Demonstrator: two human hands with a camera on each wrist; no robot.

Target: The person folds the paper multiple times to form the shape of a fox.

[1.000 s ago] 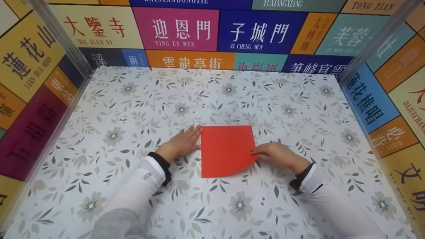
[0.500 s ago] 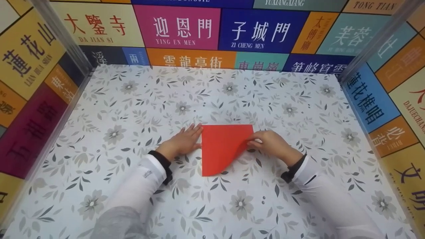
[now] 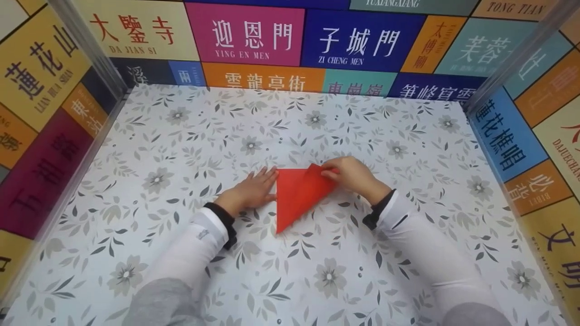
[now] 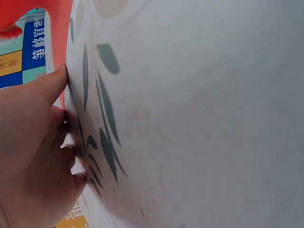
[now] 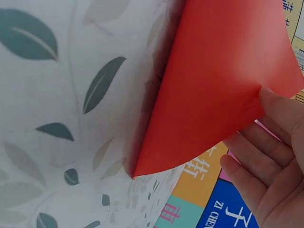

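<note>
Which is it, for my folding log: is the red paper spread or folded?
Partly folded: the right hand pinches the red paper, one part turned over but raised, not pressed flat.

**Red paper (image 3: 297,194) with its far right-hand corner hidden**

The right hand (image 3: 352,175) covers that corner, and the folded flap hides part of the paper's lower layer. Both wrist views cut the paper off. On its near side, the worktop (image 3: 281,276) and both sleeves (image 3: 192,242) run out of the head view. Beyond it, the topmost wall panels (image 3: 444,6) are cropped and some small lettering (image 3: 194,76) is unreadable.
</note>
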